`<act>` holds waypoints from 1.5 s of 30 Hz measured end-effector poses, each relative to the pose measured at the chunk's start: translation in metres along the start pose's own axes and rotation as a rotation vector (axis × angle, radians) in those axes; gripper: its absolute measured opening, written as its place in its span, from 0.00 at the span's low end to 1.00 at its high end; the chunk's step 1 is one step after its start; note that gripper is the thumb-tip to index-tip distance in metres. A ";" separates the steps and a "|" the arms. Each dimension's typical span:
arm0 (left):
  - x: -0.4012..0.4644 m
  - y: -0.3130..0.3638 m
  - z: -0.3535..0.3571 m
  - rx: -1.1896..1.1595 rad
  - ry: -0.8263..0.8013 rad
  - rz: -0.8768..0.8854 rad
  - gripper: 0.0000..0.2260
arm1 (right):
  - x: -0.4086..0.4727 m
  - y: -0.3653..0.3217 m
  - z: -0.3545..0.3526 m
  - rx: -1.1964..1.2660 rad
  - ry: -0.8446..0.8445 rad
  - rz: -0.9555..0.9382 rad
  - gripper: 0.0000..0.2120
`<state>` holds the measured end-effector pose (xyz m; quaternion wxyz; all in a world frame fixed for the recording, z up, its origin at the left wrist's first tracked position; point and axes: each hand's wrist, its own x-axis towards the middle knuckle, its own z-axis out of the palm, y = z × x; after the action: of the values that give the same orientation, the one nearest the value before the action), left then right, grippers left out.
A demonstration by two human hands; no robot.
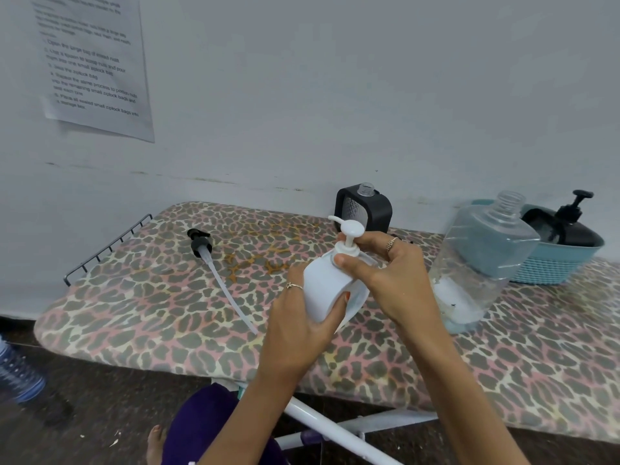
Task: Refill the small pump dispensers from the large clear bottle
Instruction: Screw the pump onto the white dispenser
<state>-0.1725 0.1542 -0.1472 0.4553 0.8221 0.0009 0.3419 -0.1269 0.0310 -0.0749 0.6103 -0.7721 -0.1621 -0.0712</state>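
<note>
A printed sheet (94, 62) hangs on the wall at far left. Below it, an ironing board (151, 313) with a leopard-print cover serves as the table, a wire rack (107, 250) at its left end. A black pump (200, 243) lies on the cover with its long clear tube (231, 293) trailing toward the person.

At centre, the left hand (302, 317) wraps around the body of a white dispenser (330, 286), held tilted above the table. The right hand (389, 280) grips the dispenser at its neck, thumb and fingers closed around the collar of the white pump head (350, 234), which sits in the opening. Both hands wear rings.

Behind them, against the wall, stands a small dispenser in a black holder (375, 209), its clear neck (365, 188) open with no pump on it.

To the right, the large bottle (483, 260) stands upright on the table, uncapped, with clear liquid in it. Just beyond it sits a blue basket (557, 266) holding a black dispenser (567, 223) with its pump fitted.

Under the table, white legs (335, 427) cross, and purple cloth (208, 427) and a bare foot (156, 444) show at the bottom edge.
</note>
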 end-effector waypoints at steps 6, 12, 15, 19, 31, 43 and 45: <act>-0.001 0.000 0.000 0.010 -0.001 0.001 0.27 | -0.009 -0.009 0.011 -0.155 0.193 -0.013 0.14; -0.002 0.001 -0.001 0.014 -0.021 -0.058 0.24 | -0.008 -0.013 0.014 -0.289 0.199 -0.043 0.15; -0.003 0.002 -0.002 0.028 -0.022 -0.048 0.26 | -0.007 -0.015 0.011 -0.325 0.209 -0.040 0.15; -0.004 0.005 -0.002 0.079 -0.018 -0.006 0.28 | -0.010 -0.014 0.014 -0.442 0.299 -0.071 0.16; -0.003 0.006 -0.006 -0.112 -0.097 -0.126 0.26 | 0.005 -0.007 -0.019 -0.345 -0.370 -0.094 0.29; -0.003 0.003 -0.006 -0.268 -0.048 -0.235 0.17 | 0.056 -0.029 -0.030 -0.949 -0.693 -0.203 0.29; -0.002 0.002 -0.007 -0.307 -0.008 -0.293 0.21 | 0.056 -0.037 -0.030 -0.985 -0.691 -0.265 0.25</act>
<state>-0.1787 0.1570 -0.1444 0.6203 0.7353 0.0666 0.2648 -0.0837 0.0189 -0.0166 0.0800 -0.9150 -0.3932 0.0415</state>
